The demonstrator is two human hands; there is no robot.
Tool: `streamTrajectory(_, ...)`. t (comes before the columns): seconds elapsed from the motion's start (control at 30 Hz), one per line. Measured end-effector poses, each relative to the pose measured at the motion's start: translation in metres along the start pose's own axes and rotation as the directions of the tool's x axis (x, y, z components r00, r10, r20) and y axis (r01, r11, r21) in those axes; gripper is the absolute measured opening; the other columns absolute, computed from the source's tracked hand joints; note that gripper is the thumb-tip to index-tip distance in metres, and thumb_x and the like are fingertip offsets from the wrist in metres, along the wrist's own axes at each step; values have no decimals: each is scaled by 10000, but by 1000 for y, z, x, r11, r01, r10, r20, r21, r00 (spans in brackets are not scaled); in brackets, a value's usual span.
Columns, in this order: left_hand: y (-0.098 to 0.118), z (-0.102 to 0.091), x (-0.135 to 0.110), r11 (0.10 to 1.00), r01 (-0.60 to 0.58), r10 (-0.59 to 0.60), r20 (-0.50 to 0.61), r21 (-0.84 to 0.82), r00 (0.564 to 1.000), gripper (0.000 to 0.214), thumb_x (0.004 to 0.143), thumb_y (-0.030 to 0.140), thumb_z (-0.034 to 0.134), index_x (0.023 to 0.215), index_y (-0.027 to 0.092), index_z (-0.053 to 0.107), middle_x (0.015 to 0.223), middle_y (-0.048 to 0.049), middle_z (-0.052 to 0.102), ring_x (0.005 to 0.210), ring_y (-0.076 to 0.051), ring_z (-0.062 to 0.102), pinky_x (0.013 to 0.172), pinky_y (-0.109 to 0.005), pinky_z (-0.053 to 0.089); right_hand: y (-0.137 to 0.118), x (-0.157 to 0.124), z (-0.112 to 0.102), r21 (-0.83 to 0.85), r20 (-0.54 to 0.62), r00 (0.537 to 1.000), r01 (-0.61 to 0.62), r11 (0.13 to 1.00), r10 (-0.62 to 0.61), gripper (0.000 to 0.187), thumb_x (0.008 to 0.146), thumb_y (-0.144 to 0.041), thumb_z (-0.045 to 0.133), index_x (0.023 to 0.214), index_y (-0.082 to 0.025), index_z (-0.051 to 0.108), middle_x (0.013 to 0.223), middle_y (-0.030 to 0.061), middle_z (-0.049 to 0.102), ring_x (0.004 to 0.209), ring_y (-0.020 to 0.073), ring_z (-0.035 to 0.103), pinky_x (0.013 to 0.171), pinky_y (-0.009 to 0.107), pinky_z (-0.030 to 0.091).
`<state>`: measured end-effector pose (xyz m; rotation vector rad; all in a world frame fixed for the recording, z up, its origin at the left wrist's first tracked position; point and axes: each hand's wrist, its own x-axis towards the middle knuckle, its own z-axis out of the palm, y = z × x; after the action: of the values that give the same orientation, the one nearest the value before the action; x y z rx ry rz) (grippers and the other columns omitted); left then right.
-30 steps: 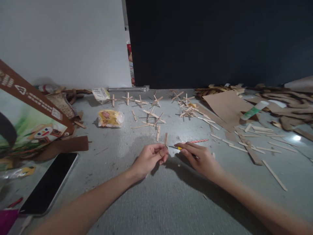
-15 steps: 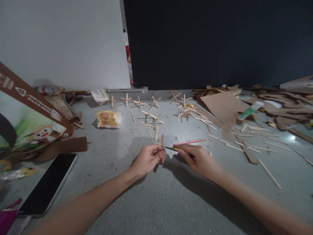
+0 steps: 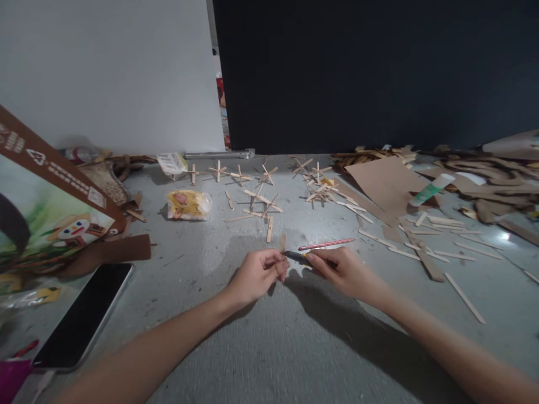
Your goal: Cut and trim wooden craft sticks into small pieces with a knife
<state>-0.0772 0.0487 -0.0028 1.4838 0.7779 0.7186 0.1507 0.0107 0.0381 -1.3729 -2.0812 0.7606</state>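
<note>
My left hand is closed, pinching an upright wooden craft stick whose top stands blurred above the fingers. From the other side my right hand grips a slim dark tool with a bit of yellow near the fingers; its exact kind is unclear. The tool's tip meets the stick just above my left fingertips. A red patterned pencil-like rod lies on the table just beyond my right hand. Past both hands are several star-shaped pieces of crossed sticks, plus a short stick.
Loose sticks, brown cardboard and a green-and-white glue stick lie at right. Left are a yellow packet, a phone and a printed bag. A white panel and black panel stand behind.
The dark tool has turned and shows a broader side against the stick. My right hand has shifted slightly to the right, away from the red rod; the stick's top is now blurred.
</note>
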Motion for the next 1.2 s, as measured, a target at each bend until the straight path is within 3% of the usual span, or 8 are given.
streamTrajectory(0.27, 1, 2, -1, 999, 6, -7, 10, 37, 1000, 450, 924, 586, 668, 741, 181, 597, 658, 5, 596, 579, -110, 486, 575, -238, 361, 3, 0, -6, 67, 67, 995, -79, 995, 74, 557, 1060, -596, 384, 638, -239, 446, 532, -32, 465, 487, 123, 395, 511, 272, 294)
streamTrajectory(0.5, 3, 4, -2, 999, 36, -36, 10, 40, 999, 449, 900, 581, 696, 729, 176, 604, 664, -3, 604, 596, -114, 498, 572, -235, 361, 11, -3, -7, 293, 266, 943, -276, 915, 200, 629, 979, -783, 435, 694, -228, 513, 517, -57, 423, 430, 98, 337, 427, 242, 252)
streamTrajectory(0.57, 4, 4, -2, 999, 36, -36, 10, 35, 999, 426, 894, 565, 705, 750, 172, 622, 678, -6, 615, 602, -114, 504, 578, -237, 369, 11, -4, -9, 336, 221, 954, -270, 902, 202, 630, 984, -774, 449, 742, -211, 591, 521, -54, 438, 426, 97, 349, 416, 238, 256)
streamTrajectory(0.7, 5, 5, -3, 999, 49, -49, 9, 21, 999, 398, 884, 555, 719, 801, 169, 666, 692, -11, 639, 610, -123, 536, 592, -243, 399, 8, -4, -9, 314, 25, 980, -196, 929, 198, 629, 1015, -717, 443, 801, -179, 687, 532, -38, 450, 449, 111, 385, 433, 249, 294)
streamTrajectory(0.8, 7, 6, -4, 998, 59, -59, 17, 28, 998, 353, 878, 515, 739, 824, 168, 702, 703, -18, 673, 632, -138, 584, 626, -254, 437, 1, -4, 0, 241, -78, 976, -182, 953, 205, 494, 954, -641, 597, 784, -187, 694, 579, -15, 525, 514, 138, 477, 478, 263, 366)
streamTrajectory(0.9, 8, 8, -6, 996, 46, -49, 34, 82, 998, 309, 908, 454, 713, 788, 169, 718, 721, -30, 709, 680, -157, 631, 686, -272, 472, -7, -3, 14, 301, -74, 975, -178, 937, 209, 328, 883, -526, 715, 837, -202, 713, 740, 43, 696, 672, 200, 641, 605, 305, 503)
streamTrajectory(0.97, 7, 9, -7, 990, 45, -50, 37, 133, 998, 244, 906, 374, 710, 772, 171, 728, 742, -32, 733, 710, -164, 649, 718, -278, 480, -12, -3, 22, 370, -41, 978, -176, 912, 206, 268, 875, -477, 724, 842, -211, 703, 778, 52, 725, 733, 221, 682, 677, 329, 548)
streamTrajectory(1.2, 2, 11, -5, 980, 44, -49, 23, 193, 999, 131, 864, 282, 743, 790, 174, 748, 782, -34, 775, 765, -183, 691, 778, -299, 511, -18, -4, 28, 413, -58, 966, -206, 887, 251, 261, 870, -448, 670, 774, -206, 651, 726, 26, 665, 681, 189, 628, 652, 310, 518)
